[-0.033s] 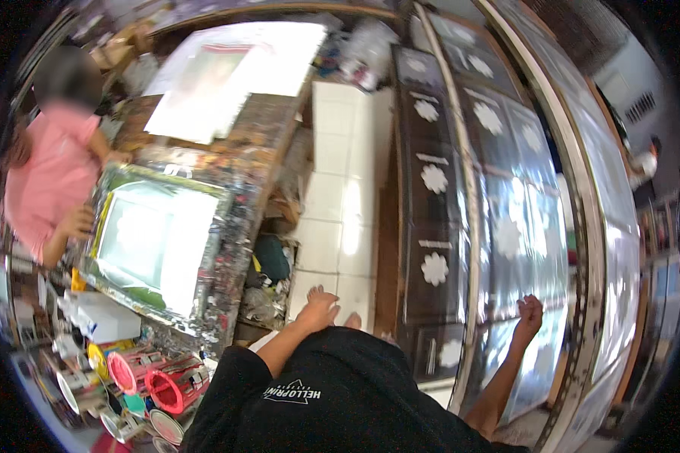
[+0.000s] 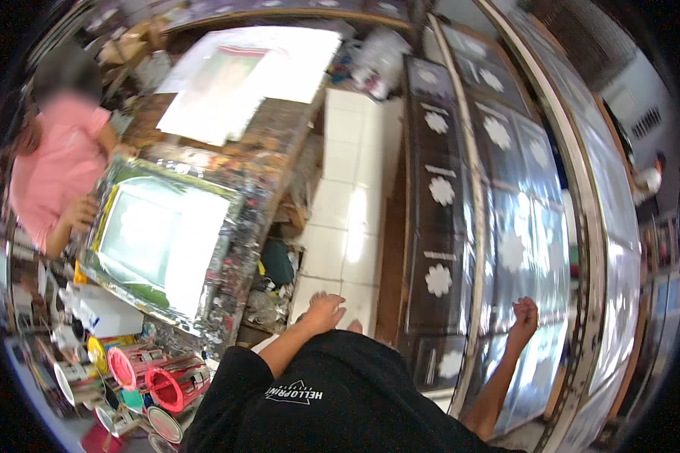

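Low in front of my body, my left hand hangs over the tiled floor, its fingers loosely apart and holding nothing. Out to the right, my right hand has its fingers curled in, with nothing visible in them. It appears over dark sheets with white flower shapes laid out under glossy clear film; whether it touches them I cannot tell. On the left, a framed printing screen lies on a paint-stained table, with a white sheet over its right part.
A person in a pink shirt stands beyond the screen, one hand near its frame. White sheets cover the table's far end. Paint tubs crowd the lower left. A tiled aisle runs between table and racks, bordered by a long rail.
The view has shifted slightly, so the table and sheets sit a little further right and lower. My left hand's fingers now point more to the right. My right hand stays curled.
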`<state>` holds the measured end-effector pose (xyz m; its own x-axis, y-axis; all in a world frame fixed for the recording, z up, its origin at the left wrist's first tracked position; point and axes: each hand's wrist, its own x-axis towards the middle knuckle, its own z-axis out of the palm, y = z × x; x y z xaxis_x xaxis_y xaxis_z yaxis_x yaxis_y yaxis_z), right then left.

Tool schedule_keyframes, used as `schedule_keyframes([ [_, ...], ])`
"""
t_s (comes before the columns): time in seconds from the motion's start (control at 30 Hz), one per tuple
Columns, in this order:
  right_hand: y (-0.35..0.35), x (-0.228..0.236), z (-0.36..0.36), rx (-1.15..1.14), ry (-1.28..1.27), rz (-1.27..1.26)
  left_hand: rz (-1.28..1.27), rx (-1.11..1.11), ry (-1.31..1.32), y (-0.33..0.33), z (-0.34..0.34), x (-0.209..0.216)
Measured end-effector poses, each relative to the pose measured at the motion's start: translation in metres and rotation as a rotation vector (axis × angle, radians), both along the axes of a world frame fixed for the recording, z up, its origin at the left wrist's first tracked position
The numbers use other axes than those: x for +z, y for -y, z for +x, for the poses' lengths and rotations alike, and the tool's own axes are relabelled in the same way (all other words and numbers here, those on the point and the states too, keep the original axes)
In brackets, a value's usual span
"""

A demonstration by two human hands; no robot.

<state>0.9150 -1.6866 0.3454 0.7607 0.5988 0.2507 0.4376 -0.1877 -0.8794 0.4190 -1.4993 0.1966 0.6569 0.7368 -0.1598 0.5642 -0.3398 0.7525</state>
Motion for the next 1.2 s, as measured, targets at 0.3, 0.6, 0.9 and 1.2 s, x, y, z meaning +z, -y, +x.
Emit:
schedule_keyframes([
  [0.3, -0.249, -0.007, -0.195, 0.544, -0.353, 0.003, 0.074, 0.149, 0.225, -0.105, -0.002, 0.091],
  [0.6, -0.296, -0.1, -0.265, 0.789, -0.647, -0.373, 0.058, 0.313, 0.301, -0.159, -0.011, 0.116],
  [0.9, -0.338, -0.211, -0.179, 0.556, -0.925, -0.713, 0.18, 0.585, 0.296, -0.236, -0.004, 0.14],
  [1.2, -0.454, -0.228, -0.102, 0.606, -0.866, -0.615, 0.71, 0.942, -0.06, -0.327, -0.016, 0.197],
])
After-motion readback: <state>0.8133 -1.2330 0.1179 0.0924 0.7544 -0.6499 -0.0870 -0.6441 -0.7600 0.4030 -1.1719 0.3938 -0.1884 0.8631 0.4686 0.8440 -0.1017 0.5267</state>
